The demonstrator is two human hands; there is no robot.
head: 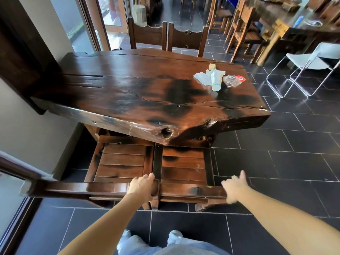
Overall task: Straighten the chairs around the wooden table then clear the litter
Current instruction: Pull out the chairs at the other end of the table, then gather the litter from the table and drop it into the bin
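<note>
A dark, glossy wooden table (128, 85) is standing with its left end against a pale wall, its thick slab top showing cracks, black scorch-like patches and a knot hole on the near edge. 2 slatted wooden chairs are sitting at its near side, seats partly tucked under the top. The left chair (121, 162) is lying just beside the right chair (184, 166), their frames nearly touching. The left grip (142, 186), a bare hand, is curling its fingers over the right end of the left chair's back rail and holding it. At the far side, 2 more matching chairs (147, 34) are standing side by side, backs upright.

Litter is lying in a cluster on the table's far right corner: crumpled white tissue (202, 78), a white paper cup (215, 80) on its side, and a clear plastic wrapper (230, 80) with a red round label.

The right grip (234, 188) is hovering at the right end of the right chair's back rail, thumb sticking out; it is blurred, so I cannot tell whether it is holding the rail.
</note>
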